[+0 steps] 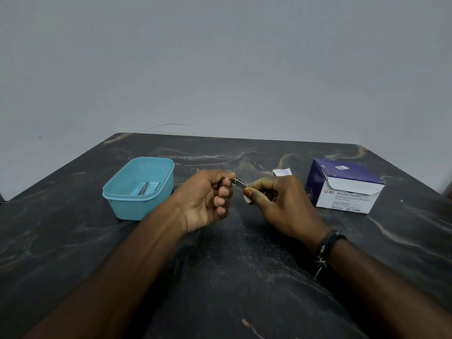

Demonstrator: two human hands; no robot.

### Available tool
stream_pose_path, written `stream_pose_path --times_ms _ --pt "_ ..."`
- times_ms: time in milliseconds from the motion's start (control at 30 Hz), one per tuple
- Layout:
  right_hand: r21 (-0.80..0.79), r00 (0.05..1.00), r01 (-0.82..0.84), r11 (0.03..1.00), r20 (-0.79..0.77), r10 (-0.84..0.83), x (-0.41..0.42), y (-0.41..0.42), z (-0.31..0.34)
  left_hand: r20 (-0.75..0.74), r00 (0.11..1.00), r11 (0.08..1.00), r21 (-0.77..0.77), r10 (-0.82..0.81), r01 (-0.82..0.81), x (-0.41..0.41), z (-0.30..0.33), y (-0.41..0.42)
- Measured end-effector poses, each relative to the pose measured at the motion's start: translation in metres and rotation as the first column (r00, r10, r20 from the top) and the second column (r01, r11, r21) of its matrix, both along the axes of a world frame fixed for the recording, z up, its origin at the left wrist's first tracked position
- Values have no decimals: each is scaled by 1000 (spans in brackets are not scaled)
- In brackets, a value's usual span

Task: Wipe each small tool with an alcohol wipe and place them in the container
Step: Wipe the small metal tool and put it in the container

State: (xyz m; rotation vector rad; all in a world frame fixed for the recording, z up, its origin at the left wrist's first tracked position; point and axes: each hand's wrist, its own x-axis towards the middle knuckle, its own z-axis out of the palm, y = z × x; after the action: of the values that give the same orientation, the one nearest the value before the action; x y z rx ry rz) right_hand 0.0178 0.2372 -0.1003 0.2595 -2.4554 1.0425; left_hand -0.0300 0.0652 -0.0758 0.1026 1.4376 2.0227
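My left hand grips one end of a small metal tool, probably a nail clipper, above the middle of the table. My right hand pinches a white alcohol wipe around the tool's other end. A blue plastic container stands to the left of my hands. Inside it lie small metal tools; I cannot tell exactly what they are.
A purple and white box of alcohol swabs stands open at the right. A torn white wipe wrapper lies behind my right hand. The dark marble table ends at a grey wall. A dark bracelet circles my right wrist.
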Motion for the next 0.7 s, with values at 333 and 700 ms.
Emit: stream_pose_path --times_ms 333,700 --pt "-370 999 -26 929 25 37 -2 0 1 -399 883 967 38 247 -254 3 -15 9" --pt "-427 992 -95 899 30 120 0 -9 -2 -466 748 866 93 473 -491 11 -15 23"
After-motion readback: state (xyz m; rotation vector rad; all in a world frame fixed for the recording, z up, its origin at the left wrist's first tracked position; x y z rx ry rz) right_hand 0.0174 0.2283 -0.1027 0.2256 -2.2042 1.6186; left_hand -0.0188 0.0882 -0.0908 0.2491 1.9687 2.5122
